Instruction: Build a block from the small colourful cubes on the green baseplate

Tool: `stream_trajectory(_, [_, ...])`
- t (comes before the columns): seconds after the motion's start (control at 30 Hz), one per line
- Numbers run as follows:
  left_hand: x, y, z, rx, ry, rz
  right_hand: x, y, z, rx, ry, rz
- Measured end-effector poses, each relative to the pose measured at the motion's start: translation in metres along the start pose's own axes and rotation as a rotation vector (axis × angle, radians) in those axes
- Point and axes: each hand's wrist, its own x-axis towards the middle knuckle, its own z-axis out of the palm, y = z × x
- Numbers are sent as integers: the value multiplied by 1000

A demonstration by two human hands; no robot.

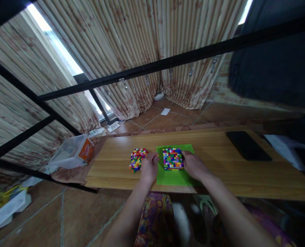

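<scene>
A green studded baseplate (165,179) lies on the wooden bench top. A square block of small multicoloured building bricks (172,158) stands on it, several layers high. My right hand (193,165) is curled against the right side of the block, with its fingertips at the upper right corner. To the left of the block, over the baseplate's left edge, my left hand (149,167) is closed in a pinch. What the pinch holds is too small to make out. Beside this hand lies a pile of loose coloured bricks (136,160), partly hidden behind it.
A black phone or tablet (248,145) lies on the right of the bench top (111,164). A clear plastic box (71,151) with an orange label stands beyond the left end. Black metal bars (152,67) cross in front of the curtains (132,37).
</scene>
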Motion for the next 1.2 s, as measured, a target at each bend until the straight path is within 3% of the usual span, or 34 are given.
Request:
stream_trajectory(0.1, [6,4,7,-49,-45,-6,-1,-1,-3,-6,-8,1])
stream_trajectory(0.4, [18,8,7,26,-36,109,0,0,-3,17,-4,-5])
stream_trajectory(0.87, [22,10,13,7,-49,157,1,-1,-4,33,2,4])
stream_trajectory(1.0, [25,5,17,-55,-51,116,1,-1,-3,40,-7,-1])
stream_trajectory(1.2, [29,1,24,-299,-42,-91,-1,-2,-5,38,-1,-3])
